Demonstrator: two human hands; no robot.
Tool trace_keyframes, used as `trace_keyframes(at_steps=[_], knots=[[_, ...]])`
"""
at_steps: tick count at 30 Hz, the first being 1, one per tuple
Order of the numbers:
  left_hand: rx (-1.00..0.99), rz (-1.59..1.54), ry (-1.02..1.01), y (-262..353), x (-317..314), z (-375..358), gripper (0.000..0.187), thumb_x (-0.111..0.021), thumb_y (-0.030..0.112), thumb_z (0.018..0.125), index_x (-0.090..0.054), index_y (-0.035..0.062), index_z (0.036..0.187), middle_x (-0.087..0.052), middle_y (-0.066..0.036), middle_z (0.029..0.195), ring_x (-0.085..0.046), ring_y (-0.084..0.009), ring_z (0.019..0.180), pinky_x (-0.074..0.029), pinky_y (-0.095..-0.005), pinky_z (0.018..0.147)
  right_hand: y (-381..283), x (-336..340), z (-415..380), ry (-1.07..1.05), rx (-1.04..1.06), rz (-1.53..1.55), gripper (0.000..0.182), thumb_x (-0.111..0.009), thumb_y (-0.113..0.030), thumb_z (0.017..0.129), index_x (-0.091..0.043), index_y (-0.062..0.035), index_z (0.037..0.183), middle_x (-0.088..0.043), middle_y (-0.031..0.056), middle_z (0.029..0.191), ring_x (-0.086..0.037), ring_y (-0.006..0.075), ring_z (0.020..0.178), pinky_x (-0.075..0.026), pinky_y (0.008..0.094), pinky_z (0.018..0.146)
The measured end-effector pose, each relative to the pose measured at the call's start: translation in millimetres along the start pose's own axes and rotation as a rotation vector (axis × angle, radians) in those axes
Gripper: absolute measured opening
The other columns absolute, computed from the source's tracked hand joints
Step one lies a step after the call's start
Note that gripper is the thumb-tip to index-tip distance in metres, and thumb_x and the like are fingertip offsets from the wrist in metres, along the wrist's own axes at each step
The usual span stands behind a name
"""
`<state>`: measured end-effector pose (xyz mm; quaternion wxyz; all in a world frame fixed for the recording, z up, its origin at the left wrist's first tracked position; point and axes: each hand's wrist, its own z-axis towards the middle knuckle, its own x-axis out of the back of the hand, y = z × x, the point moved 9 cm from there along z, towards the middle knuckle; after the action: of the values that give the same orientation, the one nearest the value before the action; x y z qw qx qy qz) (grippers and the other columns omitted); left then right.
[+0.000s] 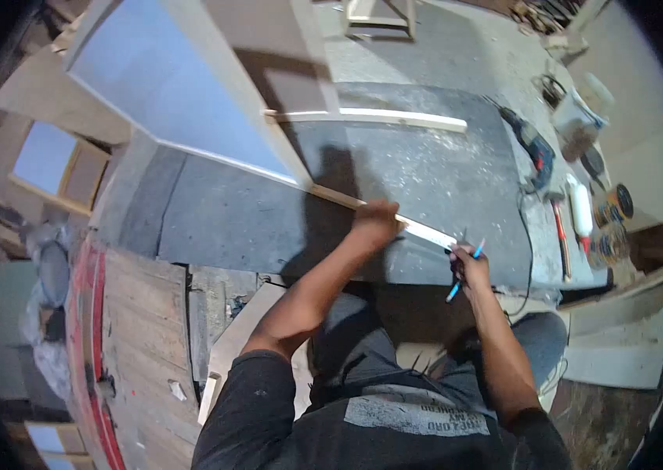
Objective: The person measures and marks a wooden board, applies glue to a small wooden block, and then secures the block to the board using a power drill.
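My left hand (378, 223) is wrapped round a narrow wooden strip (337, 196) that runs out from the foot of a large framed panel (182, 86). At the strip's near right end, my right hand (470, 266) is closed on a blue pencil (453, 291), its fingers touching the strip's tip. The part of the strip between my hands (428, 233) looks bright white. Behind them, a second pale strip (406, 118) lies on the grey sheet (229, 227). What my right fingers do at the tip is too small to tell.
To the right lie a power drill (533, 149), a red-handled hammer (561, 231), a white bottle (580, 208), jars (609, 244) and a white container (578, 117). A wooden stand (381, 17) is at the far edge. Wooden planks (143, 337) are at the lower left.
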<state>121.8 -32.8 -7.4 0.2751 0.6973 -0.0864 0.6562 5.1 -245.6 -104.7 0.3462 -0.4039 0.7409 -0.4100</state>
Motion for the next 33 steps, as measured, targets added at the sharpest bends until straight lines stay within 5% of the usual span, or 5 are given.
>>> trace_keyframes(at_steps=[18, 24, 27, 30, 33], knots=[[0.008, 0.131, 0.079, 2.2, -6.2, 6.1, 0.041, -0.071, 0.042, 0.077, -0.064, 0.0054, 0.095, -0.060, -0.016, 0.093, -0.062, -0.0338, 0.091, -0.050, -0.0453, 0.078, 0.0, 1.2, 4.9, 0.052, 0.040, -0.011, 0.009, -0.070, -0.009, 0.082, -0.062, -0.0062, 0.080, -0.059, -0.0007, 0.068, -0.048, 0.0071, 0.057, -0.038, 0.0220, 0.052], [-0.017, 0.075, 0.174, -0.5, -5.9, 3.8, 0.042, -0.073, 0.042, 0.075, -0.065, 0.0051, 0.093, -0.060, -0.015, 0.092, -0.062, -0.0346, 0.088, -0.050, -0.0473, 0.076, -18.3, 16.4, 13.9, 0.178, 0.356, -0.195, 0.017, -0.069, -0.018, 0.084, -0.060, -0.0033, 0.083, -0.057, 0.0005, 0.071, -0.047, 0.0070, 0.063, -0.040, 0.0228, 0.059], [-0.013, 0.081, 0.145, 0.0, -4.5, 4.2, 0.043, -0.073, 0.042, 0.074, -0.064, 0.0046, 0.092, -0.060, -0.016, 0.092, -0.062, -0.0352, 0.088, -0.050, -0.0473, 0.075, -63.1, 17.5, -10.0, 0.238, 0.331, -0.346, 0.024, -0.061, -0.026, 0.089, -0.063, -0.0024, 0.095, -0.058, 0.0030, 0.076, -0.048, 0.0083, 0.063, -0.040, 0.0236, 0.057], [0.002, 0.071, 0.136, -1.0, -4.1, 5.4, 0.043, -0.073, 0.042, 0.075, -0.064, 0.0041, 0.092, -0.061, -0.016, 0.091, -0.063, -0.0353, 0.087, -0.050, -0.0470, 0.075, -79.9, 15.2, -10.3, 0.029, 0.164, -0.232, 0.040, -0.044, -0.021, 0.094, -0.055, -0.0074, 0.130, -0.056, 0.0004, 0.080, -0.045, 0.0078, 0.058, -0.037, 0.0226, 0.051], [-0.007, 0.069, 0.128, -1.9, -5.2, 6.1, 0.044, -0.074, 0.042, 0.074, -0.064, 0.0036, 0.092, -0.061, -0.017, 0.092, -0.063, -0.0353, 0.087, -0.050, -0.0464, 0.076, -118.7, 2.6, -14.3, -0.134, 0.388, -0.376, 0.038, -0.043, -0.014, 0.093, -0.056, -0.0060, 0.128, -0.057, 0.0014, 0.081, -0.044, 0.0071, 0.057, -0.038, 0.0222, 0.050]])
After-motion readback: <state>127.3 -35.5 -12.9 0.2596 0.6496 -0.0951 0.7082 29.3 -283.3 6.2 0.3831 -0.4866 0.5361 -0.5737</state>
